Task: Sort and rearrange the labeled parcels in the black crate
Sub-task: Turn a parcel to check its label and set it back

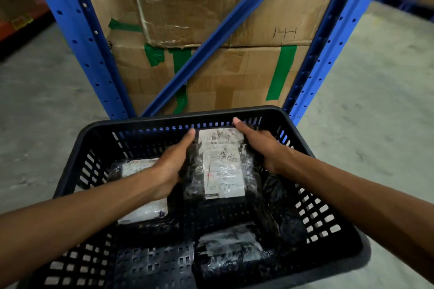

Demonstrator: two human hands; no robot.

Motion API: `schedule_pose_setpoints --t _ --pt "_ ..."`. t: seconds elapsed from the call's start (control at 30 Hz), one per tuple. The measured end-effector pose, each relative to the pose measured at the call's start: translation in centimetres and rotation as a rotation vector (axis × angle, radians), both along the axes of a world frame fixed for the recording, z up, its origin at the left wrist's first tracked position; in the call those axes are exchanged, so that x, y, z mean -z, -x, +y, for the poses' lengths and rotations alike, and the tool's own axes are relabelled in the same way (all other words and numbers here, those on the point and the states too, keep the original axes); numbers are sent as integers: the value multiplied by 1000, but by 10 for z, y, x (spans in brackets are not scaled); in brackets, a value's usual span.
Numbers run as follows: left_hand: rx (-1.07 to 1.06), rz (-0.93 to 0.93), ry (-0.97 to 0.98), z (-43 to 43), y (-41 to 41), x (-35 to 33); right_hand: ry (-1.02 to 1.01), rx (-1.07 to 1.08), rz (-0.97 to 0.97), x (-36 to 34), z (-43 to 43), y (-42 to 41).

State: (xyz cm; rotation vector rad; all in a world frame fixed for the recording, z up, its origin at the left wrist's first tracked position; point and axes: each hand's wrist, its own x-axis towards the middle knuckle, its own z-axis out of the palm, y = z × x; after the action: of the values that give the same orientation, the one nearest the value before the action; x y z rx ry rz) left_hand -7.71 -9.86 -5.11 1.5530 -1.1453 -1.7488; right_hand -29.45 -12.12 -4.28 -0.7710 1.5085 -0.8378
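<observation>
The floor (375,91) is grey and bare, like in a store room. A tall blue rack (77,37) stands on it, with a slanted blue bar (218,30) across the front. Behind the bars are big brown boxes (211,73) with green tape (281,73) on them. A black crate (328,230) with lots of little holes sits in front of the rack. Both hands hold one black parcel (220,166) inside the crate, near the far wall. The left hand (171,166) grips its left side and the right hand (260,145) grips its right side. Its white label (220,162) faces up. The parcel's long side runs from near to far. Another parcel (143,192) lies under the left arm, and one more parcel (230,253) lies at the near side.
</observation>
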Motion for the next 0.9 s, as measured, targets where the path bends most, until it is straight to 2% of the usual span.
schedule_pose_setpoints --t 0.1,0.23,0.5,0.57,0.73,0.83,0.9 --pt "-21 -161 -38 18 8 18 -173 8 -63 12 5 -17" --pt "-69 -251 -169 19 24 31 -250 -54 26 44 21 -27" --pt "-123 -381 -142 -2 56 69 -203 -65 144 88 -1 -13" --pt "-96 -480 -172 -4 58 84 -188 -124 260 104 -2 -20" --pt "74 -594 -178 3 56 103 -280 -389 749 126 8 -41" --pt "145 -591 -132 6 44 93 -315 -537 828 111 4 -36" --pt "209 -615 -47 16 37 77 -271 -608 806 98 4 -33"
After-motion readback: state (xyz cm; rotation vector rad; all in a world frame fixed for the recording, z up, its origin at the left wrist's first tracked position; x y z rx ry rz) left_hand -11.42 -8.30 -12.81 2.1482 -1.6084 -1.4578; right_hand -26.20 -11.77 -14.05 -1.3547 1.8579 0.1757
